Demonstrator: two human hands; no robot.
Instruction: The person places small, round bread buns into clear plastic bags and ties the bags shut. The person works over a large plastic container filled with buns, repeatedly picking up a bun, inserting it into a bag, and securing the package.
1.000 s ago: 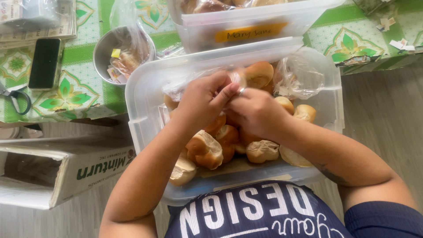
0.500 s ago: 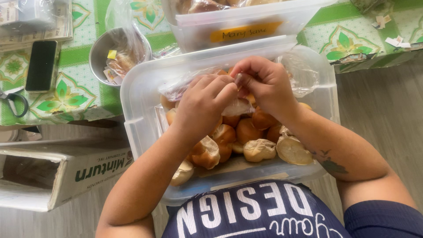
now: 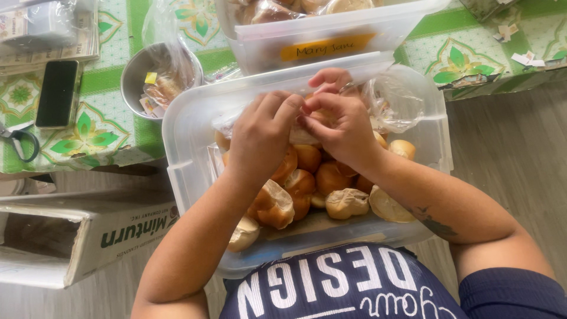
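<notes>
A clear plastic bin [image 3: 184,136] rests on my lap, holding several golden-brown bread rolls [image 3: 346,202], some split open. My left hand [image 3: 263,139] and my right hand [image 3: 342,127] meet over the far half of the bin. Their fingertips pinch together on a crumpled clear plastic bag [image 3: 397,103] that spreads out under both hands. A roll seems to sit inside the bag beneath the fingers, mostly hidden. My dark printed shirt [image 3: 331,283] fills the bottom edge.
A second clear bin [image 3: 331,35] with a yellow label stands on the green patterned table just beyond. A metal bowl [image 3: 137,77] lined with plastic, a black phone [image 3: 57,93] and scissors [image 3: 18,142] lie at left. A cardboard box [image 3: 71,236] sits on the wooden floor.
Both hands have moved from the middle of the rolls toward the far side of the bin, staying pressed together. More rolls now show below the hands.
</notes>
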